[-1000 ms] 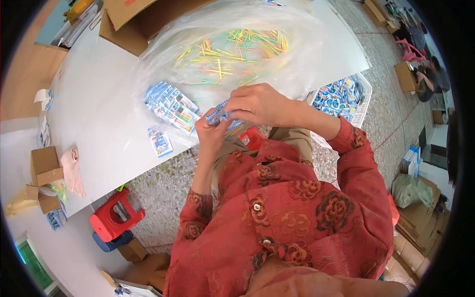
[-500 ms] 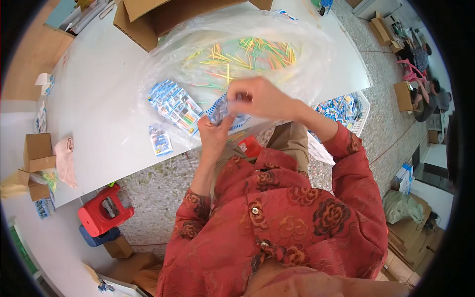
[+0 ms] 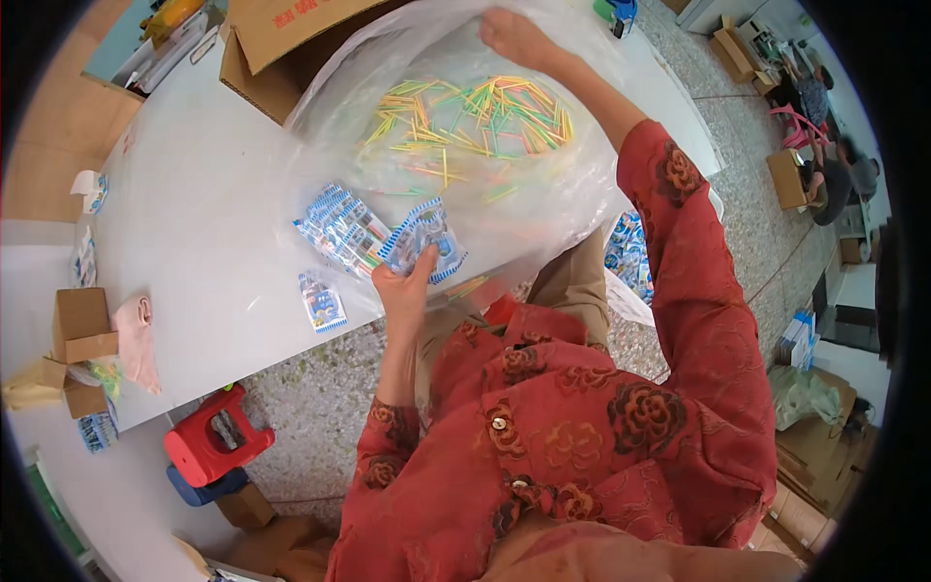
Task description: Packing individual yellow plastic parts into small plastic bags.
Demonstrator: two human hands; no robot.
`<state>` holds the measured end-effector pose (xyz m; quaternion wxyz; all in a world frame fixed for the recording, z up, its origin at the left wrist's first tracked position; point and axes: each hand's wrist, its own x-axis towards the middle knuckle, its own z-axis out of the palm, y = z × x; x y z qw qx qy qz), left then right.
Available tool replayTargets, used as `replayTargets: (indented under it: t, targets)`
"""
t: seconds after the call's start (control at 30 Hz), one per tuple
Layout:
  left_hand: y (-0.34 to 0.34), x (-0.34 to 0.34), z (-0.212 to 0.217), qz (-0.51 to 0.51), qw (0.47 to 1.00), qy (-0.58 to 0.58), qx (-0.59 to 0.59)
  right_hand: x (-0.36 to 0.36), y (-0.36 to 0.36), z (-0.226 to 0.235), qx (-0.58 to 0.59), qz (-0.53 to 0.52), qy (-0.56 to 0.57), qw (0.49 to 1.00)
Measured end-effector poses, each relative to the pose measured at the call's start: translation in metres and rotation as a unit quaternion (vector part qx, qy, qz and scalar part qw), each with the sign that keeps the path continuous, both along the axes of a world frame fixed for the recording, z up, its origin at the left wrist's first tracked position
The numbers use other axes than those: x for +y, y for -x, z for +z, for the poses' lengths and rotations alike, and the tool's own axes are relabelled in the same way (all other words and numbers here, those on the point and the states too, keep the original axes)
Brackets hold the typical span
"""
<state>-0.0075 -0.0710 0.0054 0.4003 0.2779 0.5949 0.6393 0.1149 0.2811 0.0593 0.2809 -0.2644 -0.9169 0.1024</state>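
My left hand [image 3: 404,288] is closed on a small blue-and-white plastic packet [image 3: 423,236], thumb across its front. Beside it on the table lies a pile of similar packets [image 3: 339,225], and a single packet [image 3: 323,304] lies nearer the edge. A big clear plastic bag [image 3: 335,121] spreads over the table with thin yellow, green and orange sticks [image 3: 524,112] strewn in it. Reaching far out, my right hand [image 3: 516,39] is closed at the bag's far rim and appears to grip the film; its fingertips are partly hidden.
An open cardboard box [image 3: 257,87] stands at the far left behind the bag. A white basket of blue packets [image 3: 630,257] sits right of my knees. Left are a pink cloth [image 3: 139,339], small cartons [image 3: 82,315] and a red stool [image 3: 215,436]. People work at the far right.
My right hand has left the packet at my left hand and moved far forward to the bag's rim. The bag's far side now stands higher. My left hand still holds the packet.
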Motion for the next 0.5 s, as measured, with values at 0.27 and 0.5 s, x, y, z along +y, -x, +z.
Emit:
replayTargets:
  t: [0.27,0.5]
  targets:
    - [0.004,-0.001,-0.007,-0.013,0.999,-0.013,-0.033,-0.024,-0.01,-0.068,-0.22,0.012,0.012,0.975]
    - [-0.004,0.003,-0.005,-0.04,0.999,-0.012,-0.018,-0.007,0.002,-0.111,-0.194,-0.078,0.143,0.967]
